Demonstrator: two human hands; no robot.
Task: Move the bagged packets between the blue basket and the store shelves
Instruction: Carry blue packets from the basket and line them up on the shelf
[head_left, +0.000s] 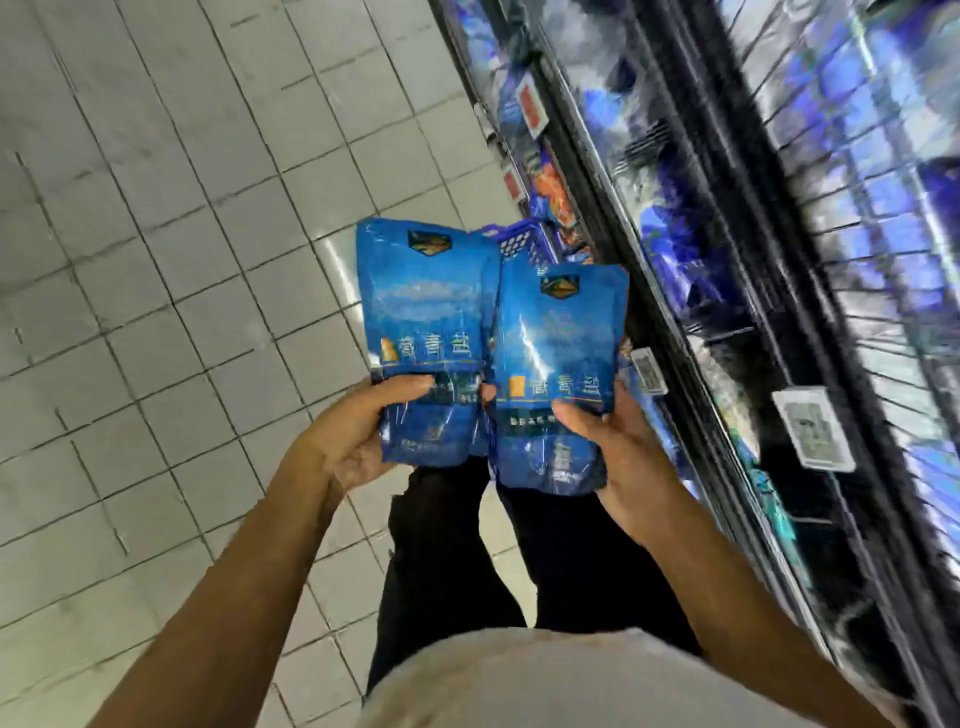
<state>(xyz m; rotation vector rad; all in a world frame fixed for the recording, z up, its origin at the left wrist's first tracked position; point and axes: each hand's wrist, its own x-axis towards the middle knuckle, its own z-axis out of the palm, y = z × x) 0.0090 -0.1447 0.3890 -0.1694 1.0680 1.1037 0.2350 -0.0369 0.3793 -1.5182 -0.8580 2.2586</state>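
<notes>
I hold two blue bagged packets upright in front of me, side by side and overlapping slightly. My left hand grips the bottom of the left packet, thumb across its front. My right hand grips the lower part of the right packet. Beyond the packets, a corner of the blue basket shows on the floor by the shelf foot; most of it is hidden behind the packets. The store shelves run along my right, blurred, stocked with blue and white bags.
White price tags hang from the shelf edges on the right. Grey tiled floor spreads to the left. My dark trousers and light shirt fill the bottom of the view.
</notes>
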